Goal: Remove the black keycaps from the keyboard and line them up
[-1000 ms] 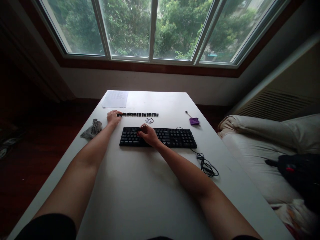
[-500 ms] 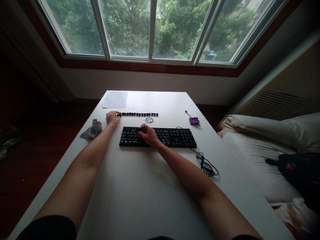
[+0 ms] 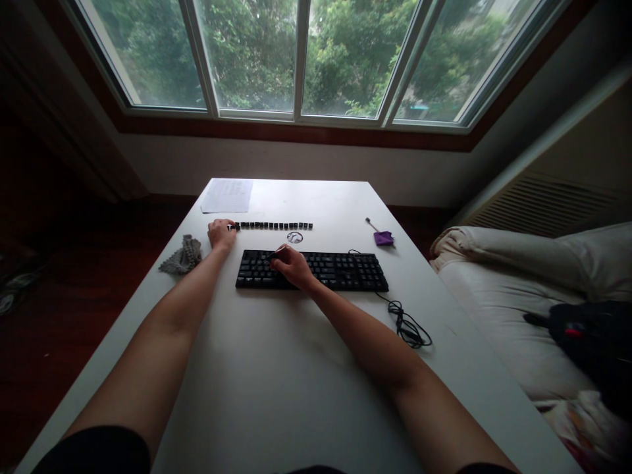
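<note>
A black keyboard (image 3: 340, 270) lies across the middle of the white table (image 3: 276, 388). My right hand (image 3: 291, 264) rests on its left half, fingers closed round a thin tool whose tip points left over the keys. Behind the keyboard runs a row of several loose black keycaps (image 3: 274, 226). My left hand (image 3: 220, 233) sits at the left end of that row, fingers curled, pinching the end keycap.
A grey cloth (image 3: 182, 257) lies by the left edge. A sheet of paper (image 3: 228, 195) is at the far left corner. A small round object (image 3: 295, 237) sits behind the keyboard, a purple brush (image 3: 382, 237) at right, the coiled cable (image 3: 407, 327) nearer. A sofa (image 3: 523, 309) stands right.
My left hand has slid slightly to the left along the keycap row. The right hand has stayed on the keyboard.
</note>
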Available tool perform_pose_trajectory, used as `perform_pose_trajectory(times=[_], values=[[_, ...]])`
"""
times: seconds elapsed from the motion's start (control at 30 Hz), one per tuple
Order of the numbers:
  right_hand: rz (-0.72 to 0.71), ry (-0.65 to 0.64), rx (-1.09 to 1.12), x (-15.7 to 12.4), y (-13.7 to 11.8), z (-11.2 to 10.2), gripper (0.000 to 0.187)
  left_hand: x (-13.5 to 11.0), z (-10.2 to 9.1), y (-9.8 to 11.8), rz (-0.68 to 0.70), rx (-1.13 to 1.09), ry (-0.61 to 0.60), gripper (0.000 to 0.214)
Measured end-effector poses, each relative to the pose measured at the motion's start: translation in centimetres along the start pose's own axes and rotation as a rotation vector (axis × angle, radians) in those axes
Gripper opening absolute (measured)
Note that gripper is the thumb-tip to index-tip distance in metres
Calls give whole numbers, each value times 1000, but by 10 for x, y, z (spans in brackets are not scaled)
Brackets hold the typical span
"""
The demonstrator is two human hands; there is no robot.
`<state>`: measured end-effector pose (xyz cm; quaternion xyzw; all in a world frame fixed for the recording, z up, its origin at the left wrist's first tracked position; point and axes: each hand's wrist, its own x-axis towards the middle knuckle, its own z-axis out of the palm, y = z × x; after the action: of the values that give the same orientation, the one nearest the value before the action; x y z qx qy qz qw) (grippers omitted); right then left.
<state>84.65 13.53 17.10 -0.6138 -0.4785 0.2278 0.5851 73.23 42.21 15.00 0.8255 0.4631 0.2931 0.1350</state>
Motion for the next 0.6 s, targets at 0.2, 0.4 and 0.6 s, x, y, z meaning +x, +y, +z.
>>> perform_pose_trajectory(times=[0.2, 0.4, 0.6], values=[[-7, 1, -3, 0, 0, 0, 17, -1, 0, 0, 6, 16, 17, 22], [11, 4, -19, 0, 0, 1, 16, -3, 0, 1, 119, 28, 18, 27], [-10, -6, 15, 0, 2, 1, 16, -5, -2, 5, 138, 23, 7, 23]])
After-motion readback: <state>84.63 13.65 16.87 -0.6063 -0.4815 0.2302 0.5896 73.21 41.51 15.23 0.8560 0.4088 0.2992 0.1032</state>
